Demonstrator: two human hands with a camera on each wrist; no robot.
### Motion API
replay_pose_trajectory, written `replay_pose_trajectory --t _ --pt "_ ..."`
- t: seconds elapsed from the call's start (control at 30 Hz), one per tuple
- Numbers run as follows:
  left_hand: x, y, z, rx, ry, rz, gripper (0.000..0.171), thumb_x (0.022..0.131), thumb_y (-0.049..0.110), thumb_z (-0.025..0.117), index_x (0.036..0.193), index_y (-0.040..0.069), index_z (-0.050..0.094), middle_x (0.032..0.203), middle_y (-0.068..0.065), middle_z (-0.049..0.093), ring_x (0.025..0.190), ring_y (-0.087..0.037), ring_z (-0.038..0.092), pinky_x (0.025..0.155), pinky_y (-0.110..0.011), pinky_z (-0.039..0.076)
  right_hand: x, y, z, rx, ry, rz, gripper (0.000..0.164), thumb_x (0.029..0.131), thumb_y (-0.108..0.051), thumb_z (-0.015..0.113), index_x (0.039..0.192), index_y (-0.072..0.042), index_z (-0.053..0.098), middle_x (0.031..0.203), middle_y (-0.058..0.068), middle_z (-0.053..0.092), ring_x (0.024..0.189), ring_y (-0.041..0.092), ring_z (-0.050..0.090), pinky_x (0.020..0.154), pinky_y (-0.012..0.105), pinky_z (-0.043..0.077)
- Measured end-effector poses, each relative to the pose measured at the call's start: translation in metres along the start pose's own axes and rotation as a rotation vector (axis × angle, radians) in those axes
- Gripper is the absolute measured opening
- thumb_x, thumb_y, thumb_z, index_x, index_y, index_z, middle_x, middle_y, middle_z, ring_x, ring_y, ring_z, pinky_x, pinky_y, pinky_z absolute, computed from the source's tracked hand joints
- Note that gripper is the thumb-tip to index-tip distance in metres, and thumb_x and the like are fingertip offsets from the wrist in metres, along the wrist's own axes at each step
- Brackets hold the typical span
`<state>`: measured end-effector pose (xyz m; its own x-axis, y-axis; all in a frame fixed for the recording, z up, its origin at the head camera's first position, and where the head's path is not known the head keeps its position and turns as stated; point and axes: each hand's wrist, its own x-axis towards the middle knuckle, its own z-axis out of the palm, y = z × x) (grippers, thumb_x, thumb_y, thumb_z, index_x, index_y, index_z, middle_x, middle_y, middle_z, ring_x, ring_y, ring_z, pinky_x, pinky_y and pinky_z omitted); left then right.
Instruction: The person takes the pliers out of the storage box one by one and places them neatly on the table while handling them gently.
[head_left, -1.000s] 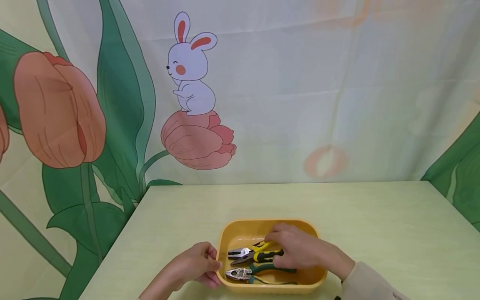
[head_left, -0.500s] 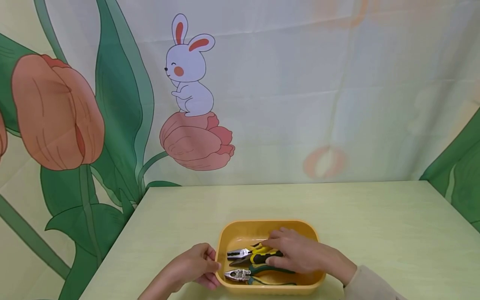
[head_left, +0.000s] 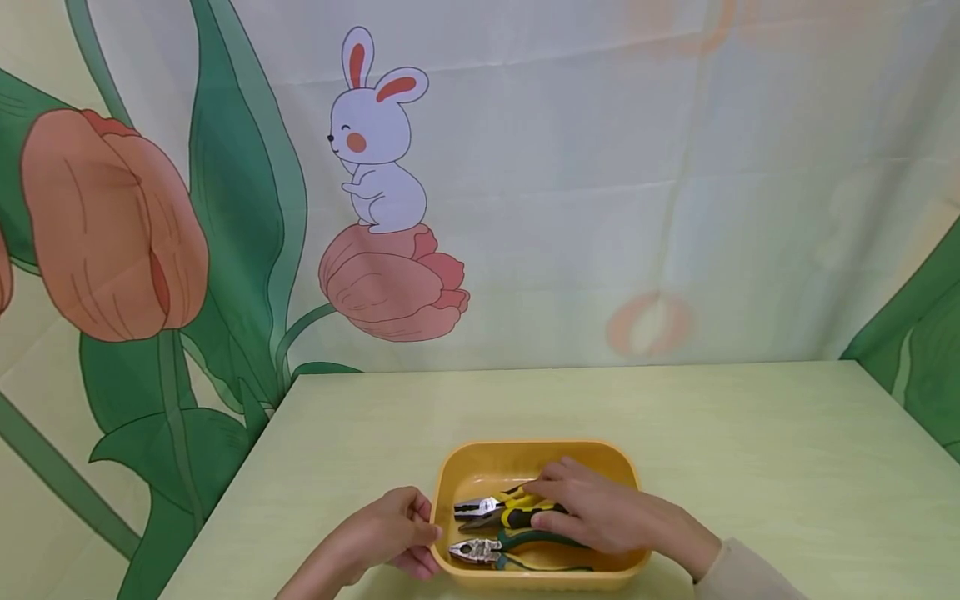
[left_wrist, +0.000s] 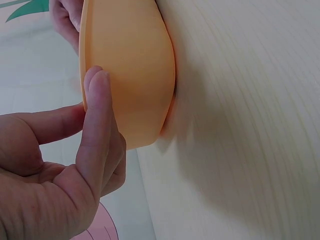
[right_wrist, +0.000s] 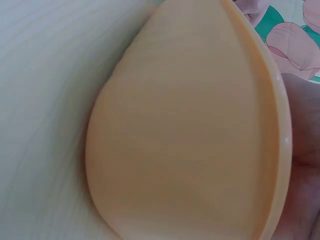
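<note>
A yellow plastic basin (head_left: 547,575) sits on the table with several pliers in it. My left hand (head_left: 386,529) pinches its left rim, thumb on the inside and fingers against the outer wall (left_wrist: 135,75). My right hand (head_left: 600,508) reaches in over the right side, fingertips and thumb around the handles of the long-nose pliers (head_left: 519,518) with yellow-and-black grips. Beside these lie combination pliers (head_left: 477,507) with yellow grips. Nearer the front are green-handled combination pliers (head_left: 477,550). In the right wrist view the basin wall (right_wrist: 190,125) hides the fingers.
The pale wood-grain table (head_left: 360,425) extends behind and to both sides of the basin. A printed cloth backdrop (head_left: 555,208) with a rabbit and tulips hangs along its far edge.
My right hand has shifted slightly left and down, its fingers and thumb settling over the yellow-and-black handles. The left hand keeps its pinch on the rim, and the basin stays in place.
</note>
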<state>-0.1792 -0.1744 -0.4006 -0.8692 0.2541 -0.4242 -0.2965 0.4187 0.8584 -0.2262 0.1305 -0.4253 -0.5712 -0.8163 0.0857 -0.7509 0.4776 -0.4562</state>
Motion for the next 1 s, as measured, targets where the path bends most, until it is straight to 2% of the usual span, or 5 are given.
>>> replay_pose_trajectory --t 0.33,0.63,1.0 --pt "0.001 0.0 0.001 0.014 0.015 -0.018 0.015 0.099 -0.003 0.064 0.102 -0.001 0.049 0.083 -0.014 0.062 0.064 -0.02 0.07 0.062 -0.031 0.063 -0.01 -0.004 -0.001 0.021 0.056 0.015 0.051 0.111 -0.04 0.045 0.144 -0.004 0.057 0.13 0.004 0.058 0.115 0.016 0.049 0.097 0.036 0.05" --pt "0.001 -0.001 0.001 -0.007 -0.001 0.006 0.016 0.099 -0.004 0.063 0.102 -0.002 0.048 0.082 -0.013 0.061 0.064 -0.021 0.071 0.062 -0.033 0.064 -0.017 -0.007 -0.009 0.043 0.114 0.052 0.054 0.111 -0.041 0.046 0.145 -0.001 0.056 0.133 0.007 0.056 0.115 0.018 0.05 0.096 0.038 0.051" --pt "0.001 0.002 0.001 -0.01 0.011 -0.023 0.015 0.098 -0.005 0.063 0.104 -0.003 0.049 0.086 -0.018 0.063 0.064 -0.021 0.072 0.062 -0.032 0.064 -0.024 -0.01 -0.022 0.029 0.171 0.086 0.05 0.111 -0.039 0.047 0.144 -0.003 0.057 0.133 0.004 0.058 0.115 0.016 0.05 0.095 0.039 0.052"
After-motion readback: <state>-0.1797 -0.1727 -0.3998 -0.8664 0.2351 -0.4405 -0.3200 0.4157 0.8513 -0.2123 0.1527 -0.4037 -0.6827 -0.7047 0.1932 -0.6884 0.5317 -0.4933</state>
